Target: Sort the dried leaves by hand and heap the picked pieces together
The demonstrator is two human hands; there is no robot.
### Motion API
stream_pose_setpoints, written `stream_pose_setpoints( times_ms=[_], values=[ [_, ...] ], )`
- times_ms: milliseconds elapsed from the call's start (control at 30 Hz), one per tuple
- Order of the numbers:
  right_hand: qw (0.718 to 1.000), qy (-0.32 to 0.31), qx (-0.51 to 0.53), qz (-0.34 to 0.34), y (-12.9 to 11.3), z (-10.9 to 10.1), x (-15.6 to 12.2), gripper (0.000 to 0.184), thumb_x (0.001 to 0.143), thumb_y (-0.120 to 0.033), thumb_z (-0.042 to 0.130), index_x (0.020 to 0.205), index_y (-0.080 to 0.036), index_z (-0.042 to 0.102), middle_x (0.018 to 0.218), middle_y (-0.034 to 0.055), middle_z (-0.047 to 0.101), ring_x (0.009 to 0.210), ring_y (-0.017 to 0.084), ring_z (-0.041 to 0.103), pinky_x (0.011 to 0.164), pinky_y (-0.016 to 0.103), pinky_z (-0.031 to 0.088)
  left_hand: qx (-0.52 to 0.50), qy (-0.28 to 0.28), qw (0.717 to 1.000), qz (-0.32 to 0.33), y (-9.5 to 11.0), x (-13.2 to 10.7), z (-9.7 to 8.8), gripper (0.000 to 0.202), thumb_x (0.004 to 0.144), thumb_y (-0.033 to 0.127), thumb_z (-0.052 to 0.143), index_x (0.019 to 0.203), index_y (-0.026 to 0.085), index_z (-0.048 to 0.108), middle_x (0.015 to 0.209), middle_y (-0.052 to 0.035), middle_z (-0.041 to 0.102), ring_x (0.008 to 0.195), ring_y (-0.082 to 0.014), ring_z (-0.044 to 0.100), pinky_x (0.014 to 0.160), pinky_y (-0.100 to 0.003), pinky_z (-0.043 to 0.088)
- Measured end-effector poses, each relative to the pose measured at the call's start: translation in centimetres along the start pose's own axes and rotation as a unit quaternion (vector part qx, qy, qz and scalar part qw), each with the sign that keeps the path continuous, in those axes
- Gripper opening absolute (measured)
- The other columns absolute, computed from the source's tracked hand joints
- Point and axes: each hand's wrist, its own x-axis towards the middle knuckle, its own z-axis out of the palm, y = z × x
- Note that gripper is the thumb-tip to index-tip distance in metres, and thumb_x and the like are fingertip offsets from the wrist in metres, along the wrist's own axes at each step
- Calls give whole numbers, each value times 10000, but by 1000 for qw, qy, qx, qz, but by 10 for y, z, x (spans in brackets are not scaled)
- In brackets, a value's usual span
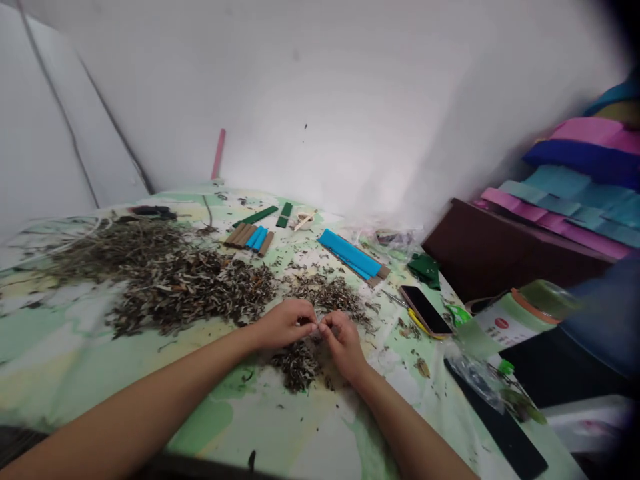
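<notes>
My left hand (289,323) and my right hand (344,343) meet fingertip to fingertip over the table, thumbs and forefingers pinched. Whatever lies between the fingertips is too small to make out. Just below them is a small heap of dried leaves (297,367). Right behind my hands spreads a thin layer of leaf bits (330,293). A larger mound of dried leaves (190,293) lies to the left of my left hand.
Brown and blue paper rolls (243,235) lie farther back, near a blue sheet (350,253). Toward the right are a phone (425,310), yellow-handled scissors (416,320), a jar (520,317) and a dark strip (495,420). Dry stems (120,243) cover the far left.
</notes>
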Motion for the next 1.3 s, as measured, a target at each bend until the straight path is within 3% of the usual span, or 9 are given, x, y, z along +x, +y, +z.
stream_pose_setpoints(
  times_ms=[167,367,600,733,800,867,1033,1167,1300],
  values=[
    [1000,14,3,27,10,-1,0,243,837,-342,480,657,-184,521,654,11,547,676,162,499,642,268,369,59,117,991,-9,13,0,-26,162,802,191,501,676,146,592,667,-24,582,656,-140,529,635,-244,415],
    [997,43,-36,44,17,-1,2,255,834,-368,479,681,-179,556,667,25,567,664,172,524,636,277,390,111,329,936,-58,37,-18,-104,173,819,306,577,788,177,688,816,-45,679,783,-168,606,742,-289,470],
    [995,34,-97,-18,11,2,1,150,825,-267,501,740,-187,596,752,57,631,758,202,562,719,322,419,374,344,823,-256,7,-69,-200,286,834,304,487,975,152,683,945,-68,667,940,-226,584,828,-350,453],
    [990,-57,-91,-93,-3,2,-3,118,834,-249,518,887,-204,613,827,45,656,805,187,572,765,316,430,431,280,762,-393,-14,-89,-223,419,817,336,458,1099,68,615,1019,-110,619,1009,-313,572,805,-439,474],
    [987,-63,-118,-90,-5,-1,-1,147,837,-249,517,941,-207,614,871,43,664,839,185,575,798,318,428,436,288,765,-377,-11,-80,-215,473,809,353,463,1157,52,572,1079,-156,611,1021,-341,564,808,-467,478],
    [984,-21,-169,-49,1,-7,4,175,840,-237,501,964,-207,622,934,49,669,902,189,571,854,326,415,420,283,807,-305,1,-59,-189,453,845,345,413,1166,63,561,1098,-160,613,1050,-334,556,854,-464,463],
    [961,82,-253,75,35,-31,12,325,822,-201,496,1125,-138,595,1152,139,608,1102,261,487,968,411,330,324,70,936,-120,18,-13,-83,414,846,381,430,1142,132,577,1157,-119,602,1119,-262,518,965,-378,414],
    [952,89,-262,129,53,-37,10,328,780,-173,546,1099,-158,622,1137,144,624,1090,291,499,937,444,343,304,1,943,-133,-9,-15,-22,473,835,320,436,1247,97,501,1314,-165,485,1229,-292,422,1022,-414,357],
    [966,63,-226,112,55,-28,10,252,758,-135,562,974,-205,672,1030,82,679,1012,249,558,915,410,380,284,-25,948,-139,-37,-28,-6,468,832,273,423,1251,80,499,1311,-181,494,1227,-291,432,1032,-412,344]
  ],
)
